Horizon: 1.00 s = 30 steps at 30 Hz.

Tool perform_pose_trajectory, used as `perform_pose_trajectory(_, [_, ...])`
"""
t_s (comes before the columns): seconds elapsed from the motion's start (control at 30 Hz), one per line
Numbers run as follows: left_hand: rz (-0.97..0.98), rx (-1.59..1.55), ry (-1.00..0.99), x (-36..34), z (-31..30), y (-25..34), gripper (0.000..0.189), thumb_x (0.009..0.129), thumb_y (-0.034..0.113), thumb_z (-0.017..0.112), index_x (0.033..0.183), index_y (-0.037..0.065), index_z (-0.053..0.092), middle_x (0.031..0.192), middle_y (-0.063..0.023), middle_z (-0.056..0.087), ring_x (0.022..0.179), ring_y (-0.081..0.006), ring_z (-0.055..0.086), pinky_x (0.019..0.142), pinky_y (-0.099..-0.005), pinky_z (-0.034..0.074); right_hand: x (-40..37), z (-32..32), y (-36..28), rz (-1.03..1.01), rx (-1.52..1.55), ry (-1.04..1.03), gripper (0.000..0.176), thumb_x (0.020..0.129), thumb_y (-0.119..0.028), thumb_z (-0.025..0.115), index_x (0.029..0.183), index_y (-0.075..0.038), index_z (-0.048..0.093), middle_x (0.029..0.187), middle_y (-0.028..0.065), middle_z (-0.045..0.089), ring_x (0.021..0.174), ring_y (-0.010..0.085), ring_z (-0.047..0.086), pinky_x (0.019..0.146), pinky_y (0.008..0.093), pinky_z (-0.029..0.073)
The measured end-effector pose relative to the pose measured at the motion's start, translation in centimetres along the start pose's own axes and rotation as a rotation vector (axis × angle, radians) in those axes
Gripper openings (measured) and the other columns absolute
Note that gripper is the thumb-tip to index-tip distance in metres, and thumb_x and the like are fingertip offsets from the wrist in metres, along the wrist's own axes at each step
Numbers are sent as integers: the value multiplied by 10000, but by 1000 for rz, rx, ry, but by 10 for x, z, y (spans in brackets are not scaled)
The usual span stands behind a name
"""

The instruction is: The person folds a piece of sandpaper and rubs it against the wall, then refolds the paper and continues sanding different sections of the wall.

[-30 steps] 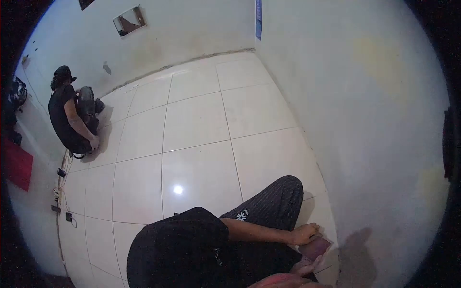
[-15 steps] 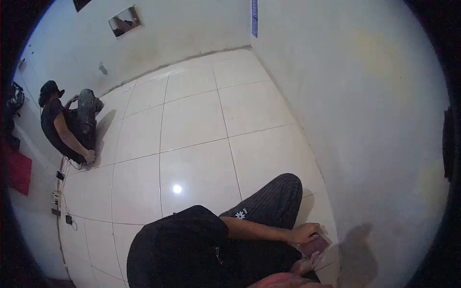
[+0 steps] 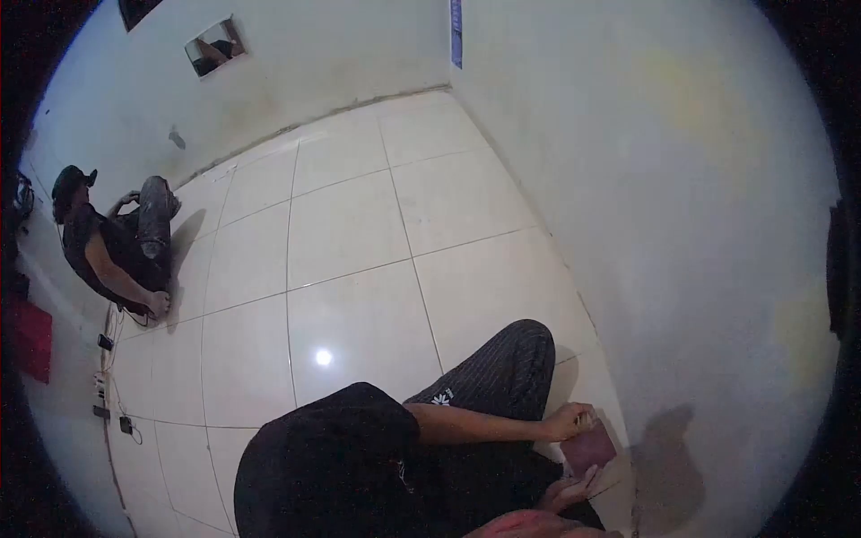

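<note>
My left hand [image 3: 570, 421] grips the upper edge of a flat, dark red rectangular piece [image 3: 590, 449], its fingers bent. I cannot make out whether the piece is a booklet, a card or a packet; something pale and clear shows along its edge. From below, my right hand [image 3: 571, 489] supports the lower edge, fingers against it. Both hands are beyond my dark striped trouser leg [image 3: 507, 372], low over the floor by the wall. My black sleeve [image 3: 327, 448] fills the lower middle of the view.
A person in a black shirt and cap [image 3: 112, 247] sits on the tiled floor [image 3: 345, 224] at the left wall. Chargers and cables [image 3: 126, 424] lie near that wall. The right wall [image 3: 717, 296] stands close beside my hands. A small mirror [image 3: 215, 47] hangs at the back.
My view has shifted a little, so the room appears slightly to the left. The dark red piece now shows more of its flat face, between the same two hands.
</note>
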<state>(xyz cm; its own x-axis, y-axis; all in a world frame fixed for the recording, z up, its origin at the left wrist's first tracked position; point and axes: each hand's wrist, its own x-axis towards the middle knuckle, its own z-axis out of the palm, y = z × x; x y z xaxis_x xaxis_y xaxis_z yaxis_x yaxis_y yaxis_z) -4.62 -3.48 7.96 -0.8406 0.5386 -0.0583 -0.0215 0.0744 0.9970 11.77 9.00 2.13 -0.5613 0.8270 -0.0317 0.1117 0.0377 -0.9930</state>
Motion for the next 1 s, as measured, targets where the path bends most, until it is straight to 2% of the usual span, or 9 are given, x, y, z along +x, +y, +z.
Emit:
perform_pose_trajectory(0.1, [77, 45, 122, 3, -1, -11, 230, 846, 167, 659, 1014, 18, 611, 773, -125, 627, 677, -191, 587, 648, -348, 482, -3, 0, 6, -463, -409, -197, 422, 954, -216, 451, 1305, 18, 484, 1341, 235, 439, 1231, 364, 440, 986, 456, 456])
perform_pose_trajectory(0.3, [172, 32, 163, 1, 3, -24, 190, 823, 102, 668, 992, 35, 613, 670, -95, 557, 615, -155, 520, 599, -337, 447, 6, 1, 20, -299, -275, -221, 500, 902, -275, 505, 1314, 7, 477, 1397, 233, 366, 1249, 379, 410, 870, 411, 548])
perform_pose_trajectory(0.4, [158, 41, 121, -2, -3, -18, 183, 821, 75, 665, 990, 34, 611, 671, -97, 560, 611, -153, 522, 601, -339, 449, -11, 29, -39, 318, 120, -39, 610, 877, -361, 587, 1379, -58, 419, 1446, 177, 308, 1249, 337, 400, 846, 442, 542])
perform_pose_trajectory(0.47, [120, 51, 80, -3, -5, -17, 181, 821, 64, 664, 992, 33, 610, 684, -105, 577, 613, -153, 532, 603, -341, 452, 6, -1, 42, -462, -373, -243, 589, 887, -363, 572, 1384, -84, 423, 1439, 191, 316, 1245, 328, 409, 866, 429, 535])
perform_pose_trajectory(0.6, [248, 29, 143, 4, 5, -40, 183, 811, 74, 659, 987, 37, 624, 721, -130, 596, 642, -183, 553, 622, -359, 453, 17, -11, 69, -332, -279, -245, 588, 892, -345, 572, 1392, -81, 412, 1434, 212, 312, 1266, 328, 389, 831, 406, 557])
perform_pose_trajectory(0.77, [99, -22, 54, -1, -3, -34, 180, 814, 112, 656, 968, 23, 627, 769, -153, 608, 716, -257, 599, 685, -387, 471, 11, -3, 43, -848, -624, -228, 562, 902, -330, 587, 1361, -44, 437, 1388, 227, 333, 1224, 305, 420, 702, 339, 593])
perform_pose_trajectory(0.8, [157, -24, 46, 0, -3, -40, 172, 828, 116, 641, 964, 12, 618, 812, -161, 622, 753, -290, 612, 702, -399, 476, 10, 3, 41, -848, -622, -227, 562, 902, -330, 587, 1361, -44, 437, 1388, 227, 333, 1224, 305, 420, 702, 339, 593])
perform_pose_trajectory(0.87, [214, -25, 37, 3, 3, -53, 167, 843, 120, 626, 959, 1, 608, 856, -170, 637, 789, -322, 626, 720, -411, 482, 9, 12, 39, -19, -65, -98, 534, 921, -315, 576, 1332, 3, 451, 1371, 237, 354, 1189, 313, 455, 709, 352, 597])
perform_pose_trajectory(1.0, [416, 184, 135, 1, 10, -62, 115, 849, 18, 563, 960, -6, 582, 802, -177, 595, 730, -281, 615, 664, -418, 474, 12, 11, 64, -226, -294, -34, 526, 923, -317, 588, 1281, 52, 477, 1316, 247, 437, 1132, 327, 511, 750, 392, 581])
